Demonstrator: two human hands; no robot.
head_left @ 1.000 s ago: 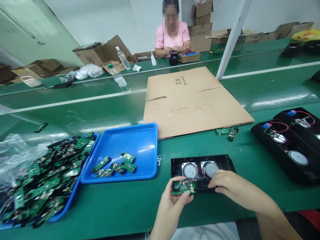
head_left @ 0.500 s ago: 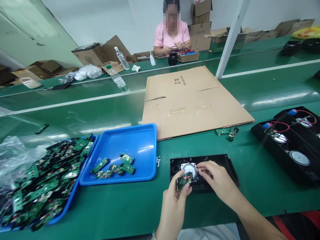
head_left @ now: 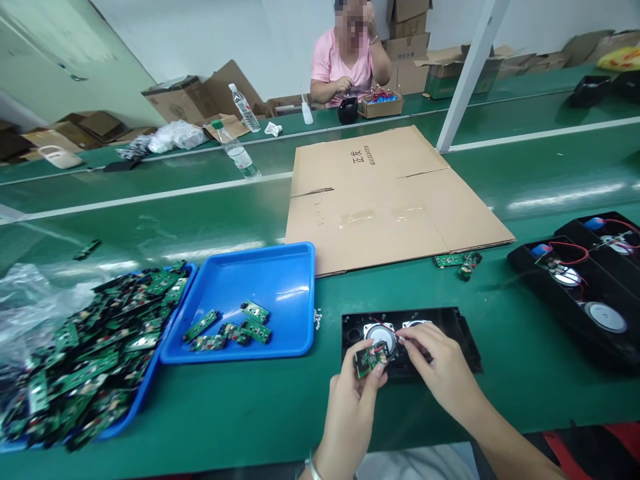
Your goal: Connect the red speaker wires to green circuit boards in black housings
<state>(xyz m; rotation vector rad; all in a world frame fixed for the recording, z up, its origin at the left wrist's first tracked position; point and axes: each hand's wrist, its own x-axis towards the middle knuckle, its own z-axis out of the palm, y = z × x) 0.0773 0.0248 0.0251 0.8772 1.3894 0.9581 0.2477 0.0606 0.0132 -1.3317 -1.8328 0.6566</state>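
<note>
My left hand (head_left: 353,393) pinches a small green circuit board (head_left: 370,359) just in front of a black speaker housing (head_left: 465,327) lying on the green table. Two round silver speaker drivers (head_left: 379,331) sit inside the housing, with thin red wires running to the board. My right hand (head_left: 437,363) rests over the right driver, its fingertips pinched together at the wires beside the board.
A blue tray (head_left: 280,280) holds a few boards; a second tray (head_left: 80,353) at left is heaped with several more. Flat cardboard (head_left: 390,193) lies behind. Black housings (head_left: 575,293) stand at right. Loose boards (head_left: 455,261) lie nearby. A person in pink (head_left: 350,63) works across the belt.
My right hand moved left from the housing's front edge onto the right driver and pinched at the wires. The board in my left hand tilted up from flat.
</note>
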